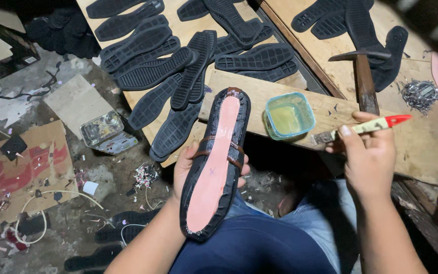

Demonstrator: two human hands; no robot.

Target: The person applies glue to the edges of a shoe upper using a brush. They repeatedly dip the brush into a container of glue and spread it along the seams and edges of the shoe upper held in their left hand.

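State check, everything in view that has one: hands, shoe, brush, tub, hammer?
left hand: gripping the shoe from below
shoe: sole side up, pink insole exposed
right hand: holding the brush
brush: bristles toward the tub, not dipped
tub: open, yellowish liquid inside
hammer: lying on the board, untouched
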